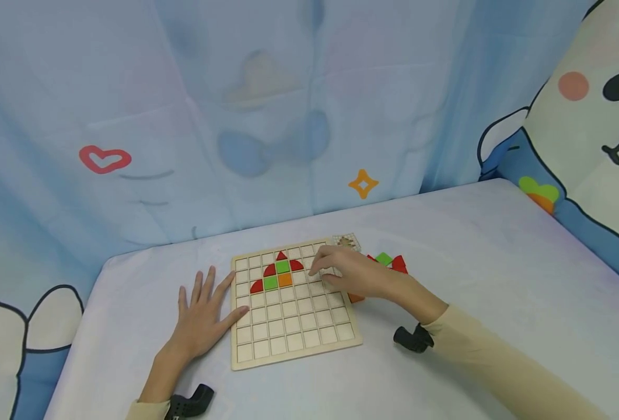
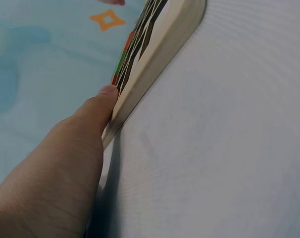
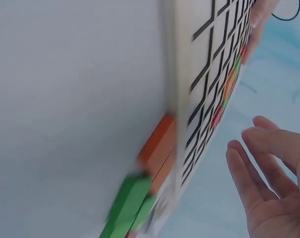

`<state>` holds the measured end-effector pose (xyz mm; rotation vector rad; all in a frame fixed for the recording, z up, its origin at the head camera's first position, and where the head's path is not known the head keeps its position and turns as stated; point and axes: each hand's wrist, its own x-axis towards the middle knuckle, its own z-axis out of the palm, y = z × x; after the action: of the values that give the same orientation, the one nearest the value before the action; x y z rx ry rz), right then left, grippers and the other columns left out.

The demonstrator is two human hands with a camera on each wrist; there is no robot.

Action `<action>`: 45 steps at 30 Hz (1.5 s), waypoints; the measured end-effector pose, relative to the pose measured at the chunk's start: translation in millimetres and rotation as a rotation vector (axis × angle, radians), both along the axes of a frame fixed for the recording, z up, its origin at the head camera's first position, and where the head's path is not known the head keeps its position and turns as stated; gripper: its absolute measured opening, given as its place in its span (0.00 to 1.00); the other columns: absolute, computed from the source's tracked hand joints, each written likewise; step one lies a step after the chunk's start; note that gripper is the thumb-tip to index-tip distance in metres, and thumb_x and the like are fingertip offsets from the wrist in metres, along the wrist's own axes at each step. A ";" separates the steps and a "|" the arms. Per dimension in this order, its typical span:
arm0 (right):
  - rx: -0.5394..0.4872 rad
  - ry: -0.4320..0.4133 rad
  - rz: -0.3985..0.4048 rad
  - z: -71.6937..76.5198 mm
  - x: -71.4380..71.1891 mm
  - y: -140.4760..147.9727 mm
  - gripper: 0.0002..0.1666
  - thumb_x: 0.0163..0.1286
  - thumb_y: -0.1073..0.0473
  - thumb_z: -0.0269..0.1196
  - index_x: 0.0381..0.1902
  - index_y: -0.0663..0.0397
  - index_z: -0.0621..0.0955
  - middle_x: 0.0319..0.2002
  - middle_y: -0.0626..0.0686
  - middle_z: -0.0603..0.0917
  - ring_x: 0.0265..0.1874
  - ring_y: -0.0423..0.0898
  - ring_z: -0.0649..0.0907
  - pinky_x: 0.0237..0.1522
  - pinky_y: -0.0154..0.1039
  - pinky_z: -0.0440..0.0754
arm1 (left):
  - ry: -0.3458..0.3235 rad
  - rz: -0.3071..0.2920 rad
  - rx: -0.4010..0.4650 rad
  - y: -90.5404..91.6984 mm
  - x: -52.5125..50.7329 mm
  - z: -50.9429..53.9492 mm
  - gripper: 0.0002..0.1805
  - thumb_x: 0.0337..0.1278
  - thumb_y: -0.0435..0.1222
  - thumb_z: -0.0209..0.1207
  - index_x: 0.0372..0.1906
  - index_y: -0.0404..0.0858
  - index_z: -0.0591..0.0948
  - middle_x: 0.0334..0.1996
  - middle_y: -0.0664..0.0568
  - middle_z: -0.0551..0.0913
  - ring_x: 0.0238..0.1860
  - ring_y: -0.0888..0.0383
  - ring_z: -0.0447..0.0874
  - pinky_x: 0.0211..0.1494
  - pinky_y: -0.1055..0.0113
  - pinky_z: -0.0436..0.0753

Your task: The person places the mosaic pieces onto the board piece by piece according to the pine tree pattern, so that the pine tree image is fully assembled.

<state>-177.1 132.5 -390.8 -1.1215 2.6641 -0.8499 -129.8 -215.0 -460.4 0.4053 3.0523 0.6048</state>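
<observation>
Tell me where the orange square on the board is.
In the head view, the orange square lies in the upper half of the grid board, left of the right hand, immediately right of one green square and below another.

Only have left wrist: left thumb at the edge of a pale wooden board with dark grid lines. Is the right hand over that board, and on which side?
Observer: Yes, the head view shows the right hand over the right side of the pale wooden grid board.

Operator: Copy. Any loose pieces off the board that I can't see?

Observer: Yes, the right wrist view shows straight-edged orange blocks and straight-edged green blocks beside the board's right edge.
</observation>
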 end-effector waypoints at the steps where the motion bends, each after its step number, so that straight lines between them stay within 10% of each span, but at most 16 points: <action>1: 0.001 -0.003 -0.007 0.1 1.4 6.6 0.12 0.69 0.72 0.68 0.48 0.57 0.90 0.48 0.50 0.85 0.50 0.51 0.84 0.53 0.46 0.85 | -0.002 0.001 0.000 0.1 0.0 -0.2 0.47 0.68 0.63 0.57 0.85 0.49 0.58 0.84 0.34 0.45 0.83 0.31 0.35 0.75 0.24 0.33; 22: 0.107 -0.048 -0.040 -13.2 17.6 71.2 0.17 0.60 0.75 0.75 0.42 0.50 0.91 0.47 0.46 0.84 0.49 0.50 0.82 0.47 0.38 0.87 | -0.002 0.003 -0.001 0.8 1.5 2.2 0.46 0.69 0.63 0.57 0.84 0.49 0.58 0.84 0.34 0.46 0.83 0.30 0.36 0.75 0.23 0.34; 29: 0.110 -0.020 -0.058 -15.8 18.8 74.0 0.16 0.60 0.74 0.75 0.42 0.50 0.91 0.44 0.43 0.85 0.63 0.62 0.81 0.60 0.52 0.83 | 0.012 -0.003 -0.001 1.5 1.4 2.5 0.46 0.69 0.62 0.57 0.84 0.48 0.59 0.83 0.33 0.47 0.82 0.29 0.37 0.74 0.23 0.35; 36: 0.122 -0.072 -0.078 -15.4 17.2 71.7 0.16 0.59 0.73 0.76 0.44 0.56 0.89 0.40 0.43 0.85 0.40 0.41 0.81 0.47 0.40 0.85 | 0.003 -0.007 -0.003 1.4 1.2 1.9 0.46 0.69 0.62 0.57 0.84 0.49 0.58 0.84 0.34 0.46 0.83 0.30 0.37 0.74 0.23 0.35; 45: 0.109 -0.114 -0.111 -12.7 16.4 70.8 0.14 0.59 0.73 0.76 0.42 0.57 0.88 0.40 0.46 0.84 0.38 0.41 0.81 0.44 0.36 0.84 | -0.001 -0.005 -0.002 0.5 0.6 0.4 0.47 0.69 0.62 0.57 0.85 0.49 0.57 0.84 0.34 0.45 0.83 0.30 0.36 0.74 0.23 0.33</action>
<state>-160.7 203.4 -403.5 -0.8815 2.6623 -0.7516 -129.3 -214.5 -460.0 0.4120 3.0501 0.6023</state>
